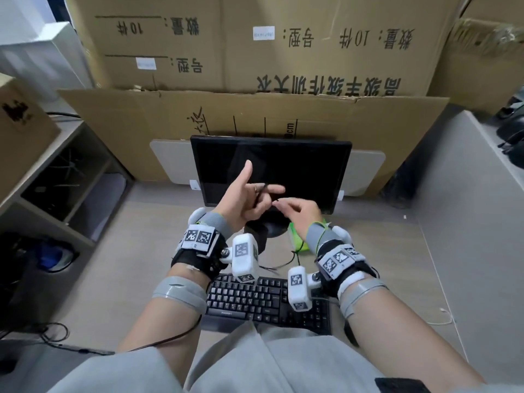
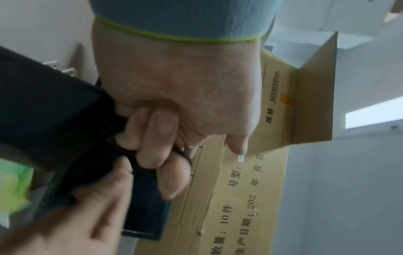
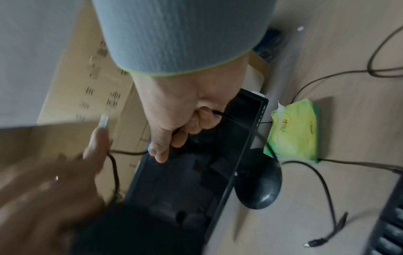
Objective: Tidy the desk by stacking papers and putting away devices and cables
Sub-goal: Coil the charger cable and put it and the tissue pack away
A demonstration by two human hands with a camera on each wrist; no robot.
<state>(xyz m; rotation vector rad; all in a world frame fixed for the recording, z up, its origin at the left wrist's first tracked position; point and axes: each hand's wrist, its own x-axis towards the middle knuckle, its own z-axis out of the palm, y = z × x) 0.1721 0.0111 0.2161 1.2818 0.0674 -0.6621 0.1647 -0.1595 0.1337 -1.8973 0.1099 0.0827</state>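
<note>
From the head view, both hands are raised in front of the black monitor [image 1: 270, 168], which stands on its round base at the back of the desk [image 1: 136, 259]. The left hand [image 1: 246, 198] has its thumb up and forefinger out, with a thin black cable [image 1: 260, 194] looped across the other, curled fingers. The right hand [image 1: 297, 215], just beside the left and lower against the monitor, pinches the same cable between curled fingertips. Below the monitor's base, near its right side, lies a green tissue pack [image 1: 296, 239], and a loose stretch of cable trails over the desk between that pack and the black keyboard [image 1: 269, 302], which sits nearest the person. Cardboard boxes [image 1: 255, 52] rise behind the monitor. In the left wrist view, the left hand [image 2: 174, 96] shows its middle fingers curled round a loop of the black cable [image 2: 183, 155], with the monitor [image 2: 54, 120] dark behind them and the other hand [image 2: 72, 215] blurred just below; printed cardboard [image 2: 240, 181] fills the space past the monitor's edge. In the right wrist view, the right hand [image 3: 185, 110] grips the cable [image 3: 222, 113] in curled fingers above the monitor's [image 3: 196, 172] screen. The cable runs on past the monitor's round base [image 3: 259, 186] and ends in a plug lying on the desk [image 3: 327, 51] beside the keyboard's edge [image 3: 390, 224]. The tissue pack [image 3: 294, 131] lies just beside the monitor's base, and the left hand [image 3: 54, 189] is a blur on the monitor's other side, one finger outstretched.
</note>
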